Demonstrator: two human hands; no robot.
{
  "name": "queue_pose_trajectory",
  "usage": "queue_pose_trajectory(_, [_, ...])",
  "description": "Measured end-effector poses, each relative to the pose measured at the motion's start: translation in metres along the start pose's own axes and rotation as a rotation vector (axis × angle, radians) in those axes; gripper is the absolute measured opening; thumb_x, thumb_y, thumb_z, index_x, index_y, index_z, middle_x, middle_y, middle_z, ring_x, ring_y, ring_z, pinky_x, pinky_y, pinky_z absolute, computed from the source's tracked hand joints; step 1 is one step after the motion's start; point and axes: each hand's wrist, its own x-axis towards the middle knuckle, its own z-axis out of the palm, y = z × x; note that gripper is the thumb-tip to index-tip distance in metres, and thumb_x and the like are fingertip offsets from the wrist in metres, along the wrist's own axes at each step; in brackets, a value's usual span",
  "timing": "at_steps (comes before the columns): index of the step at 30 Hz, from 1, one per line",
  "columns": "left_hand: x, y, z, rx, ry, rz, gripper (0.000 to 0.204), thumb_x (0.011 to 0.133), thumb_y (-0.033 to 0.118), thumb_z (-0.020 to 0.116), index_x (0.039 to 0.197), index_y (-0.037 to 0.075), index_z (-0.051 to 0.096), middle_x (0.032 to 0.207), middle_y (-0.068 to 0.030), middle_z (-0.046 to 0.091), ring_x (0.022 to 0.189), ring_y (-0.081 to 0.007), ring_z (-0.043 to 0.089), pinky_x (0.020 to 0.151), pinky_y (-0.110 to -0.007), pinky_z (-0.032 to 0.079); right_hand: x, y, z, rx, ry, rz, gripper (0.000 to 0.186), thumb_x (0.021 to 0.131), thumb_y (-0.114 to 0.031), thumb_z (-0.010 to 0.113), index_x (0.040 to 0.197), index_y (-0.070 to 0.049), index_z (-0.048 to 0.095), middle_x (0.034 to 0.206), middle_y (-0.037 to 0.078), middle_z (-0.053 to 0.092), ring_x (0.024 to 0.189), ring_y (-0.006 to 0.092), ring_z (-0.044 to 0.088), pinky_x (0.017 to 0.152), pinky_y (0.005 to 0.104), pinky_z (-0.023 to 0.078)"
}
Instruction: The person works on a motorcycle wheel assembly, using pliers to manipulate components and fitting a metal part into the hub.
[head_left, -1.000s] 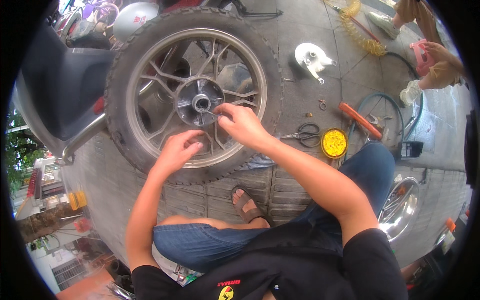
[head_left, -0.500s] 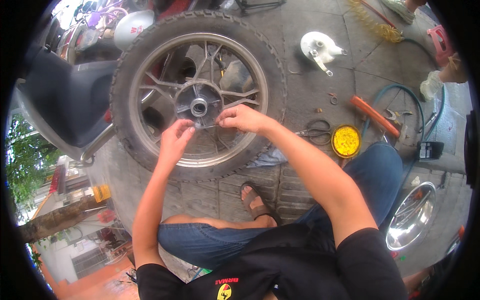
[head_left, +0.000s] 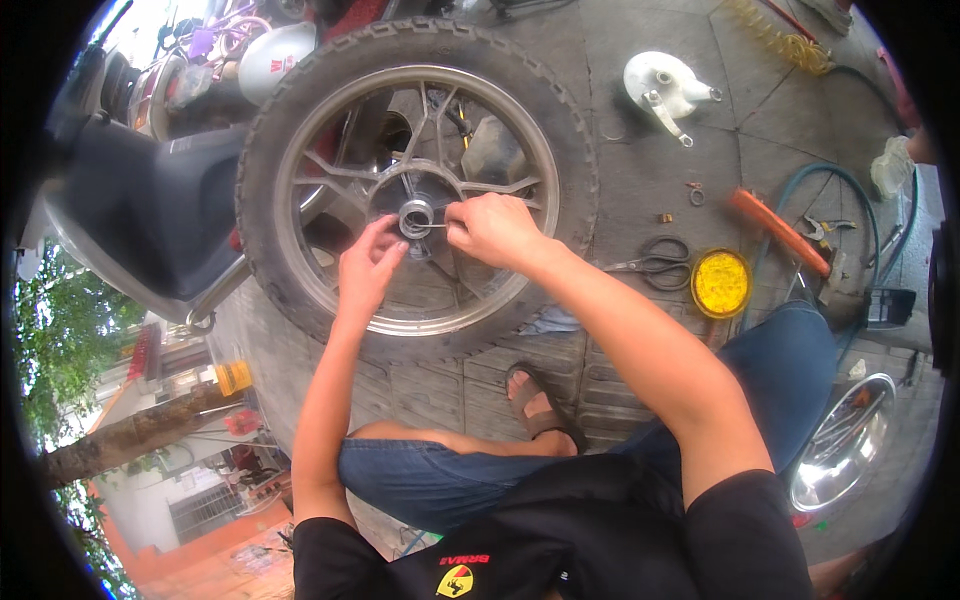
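Observation:
A motorcycle wheel (head_left: pixel 560 150) with a knobby black tyre and spoked metal rim lies flat in front of me. At its middle is the round metal hub (head_left: pixel 416 217). My right hand (head_left: pixel 495 228) is closed in a pinch at the hub's right side, gripping a thin metal rod (head_left: pixel 434 226) whose tip lies at the hub's opening. What kind of rod it is, I cannot make out. At the hub's left edge is my left hand (head_left: pixel 370 262), thumb and fingers apart, with nothing visible between them; whether it touches the hub is unclear.
Right of the wheel lie scissors (head_left: pixel 660 266), a round tin of yellow grease (head_left: pixel 720 283) and an orange-handled tool (head_left: pixel 780 232). A white brake plate (head_left: pixel 668 88) lies farther off. A shiny metal bowl (head_left: pixel 845 440) stands at right; a motorcycle seat (head_left: pixel 140 210) is at left.
Both hands have moved from below the hub up to its sides. The rod, earlier between both hands, now points from my right hand to the hub. The view has shifted slightly.

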Motion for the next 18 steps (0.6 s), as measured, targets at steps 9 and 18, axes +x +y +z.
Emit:
queue_pose_trajectory(9, [0.006,-0.001,0.002,0.053,0.020,-0.001,0.043,0.085,0.014,0.073,0.125,0.006,0.062,0.097,-0.0086,0.073,0.079,-0.0099,0.064,0.073,-0.025,0.050,0.010,0.009,-0.002,-0.112,0.039,-0.191,0.019,0.077,-0.023,0.061,0.076,-0.005,0.067,0.072,0.017,0.066,0.073,0.0351,0.067,0.067,0.0470,0.052])
queue_pose_trajectory(18, [0.005,-0.002,0.003,0.137,0.046,0.041,0.042,0.084,0.015,0.074,0.124,0.005,0.062,0.101,-0.0108,0.073,0.085,-0.0126,0.065,0.076,-0.026,0.050,0.005,0.010,0.004,0.038,0.031,-0.098,0.018,0.076,-0.022,0.061,0.074,-0.006,0.067,0.067,0.017,0.064,0.065,0.0361,0.065,0.061,0.0474,0.051])
